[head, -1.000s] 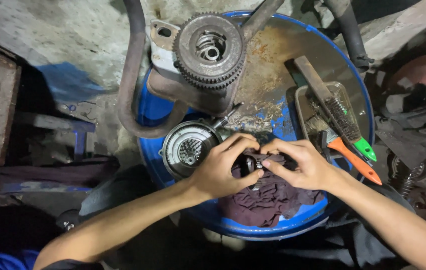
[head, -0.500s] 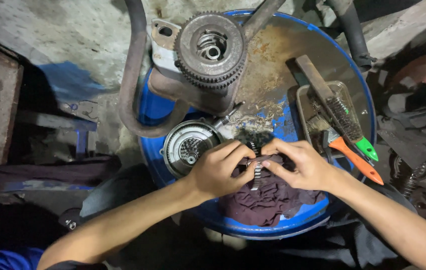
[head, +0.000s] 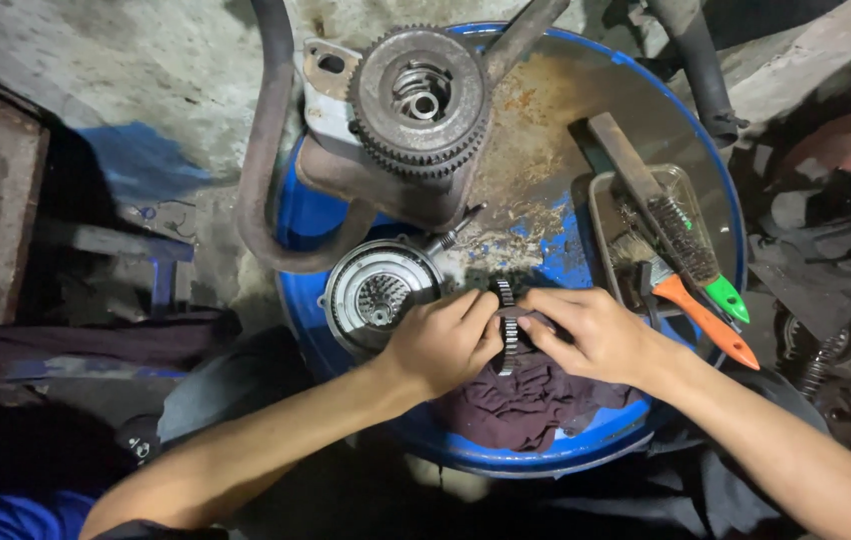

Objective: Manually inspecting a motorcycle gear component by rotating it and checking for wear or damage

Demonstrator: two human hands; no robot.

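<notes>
My left hand (head: 446,340) and my right hand (head: 591,335) meet over the top of a blue drum (head: 716,180). Between their fingers stands a thin toothed ring (head: 507,330) on edge, gripped by both hands. Beneath them lies a dark maroon rag (head: 526,405). Just left of my left hand sits a round silver hub (head: 376,295) with a splined centre. Part of the ring is hidden by my fingers.
A large greasy gear assembly (head: 421,100) on a bracket stands at the drum's far side. A clear tray (head: 636,235) at the right holds a wire brush (head: 681,235) and an orange-handled brush (head: 706,320). A thick hose (head: 261,170) curves at the left. Metal parts lie right.
The toothed ring has come up on edge between my hands and shows more plainly. My fingers have shifted around it; the hands stay in the same spot.
</notes>
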